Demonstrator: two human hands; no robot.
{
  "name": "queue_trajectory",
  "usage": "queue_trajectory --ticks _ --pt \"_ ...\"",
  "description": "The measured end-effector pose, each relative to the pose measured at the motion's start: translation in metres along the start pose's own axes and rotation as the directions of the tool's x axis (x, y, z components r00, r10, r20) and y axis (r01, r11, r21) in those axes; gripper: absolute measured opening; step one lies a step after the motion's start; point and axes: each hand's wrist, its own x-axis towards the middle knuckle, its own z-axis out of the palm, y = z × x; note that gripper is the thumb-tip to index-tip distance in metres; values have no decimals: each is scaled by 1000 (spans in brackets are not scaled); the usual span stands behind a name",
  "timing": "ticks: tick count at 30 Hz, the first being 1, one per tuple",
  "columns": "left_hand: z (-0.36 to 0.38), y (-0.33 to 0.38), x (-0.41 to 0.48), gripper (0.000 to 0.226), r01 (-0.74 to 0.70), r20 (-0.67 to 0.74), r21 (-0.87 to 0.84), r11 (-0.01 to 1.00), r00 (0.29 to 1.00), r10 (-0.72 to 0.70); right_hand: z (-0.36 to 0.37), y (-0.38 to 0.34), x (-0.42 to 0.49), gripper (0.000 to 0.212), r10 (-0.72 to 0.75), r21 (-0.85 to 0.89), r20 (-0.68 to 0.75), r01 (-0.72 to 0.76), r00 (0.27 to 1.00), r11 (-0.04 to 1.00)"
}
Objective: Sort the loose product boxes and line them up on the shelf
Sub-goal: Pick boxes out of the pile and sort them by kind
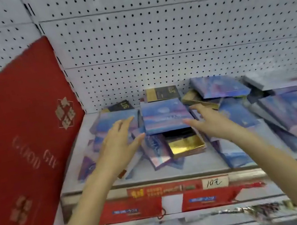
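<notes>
Several flat blue-and-purple product boxes lie jumbled on the white shelf (135,180). One blue box (164,116) lies on top of the pile in the middle, between my hands. My left hand (118,141) hovers with straight spread fingers over the blue box at the left (109,121). My right hand (207,121) reaches in from the right, fingers straight, its tips at the middle box's right edge. An open gold-lined box (186,145) lies below the middle box. Two black-and-gold boxes (161,93) stand at the back.
A large red gift bag (24,144) leans at the left against the pegboard back wall (170,39). More blue boxes (291,107) are heaped at the right. A red price strip (176,187) runs along the shelf's front edge, with red packages (129,211) below.
</notes>
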Motion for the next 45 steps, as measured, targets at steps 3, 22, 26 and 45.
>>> queue_trajectory --ticks 3,22,26,45 --pt "12 -9 20 61 33 30 -40 999 999 -32 15 2 20 55 141 139 10 -141 990 980" --pt "9 -25 83 76 155 -3 -561 813 982 -189 -7 -22 37 34 87 784 18 -68 996 617" --pt "-29 -24 78 51 250 262 -674 695 961 -91 -18 -55 47 30 1 816 -12 9 1000 577" --pt "-4 -84 1 55 335 220 -937 99 786 -578 81 11 -33 85 415 294 -240 -341 878 893"
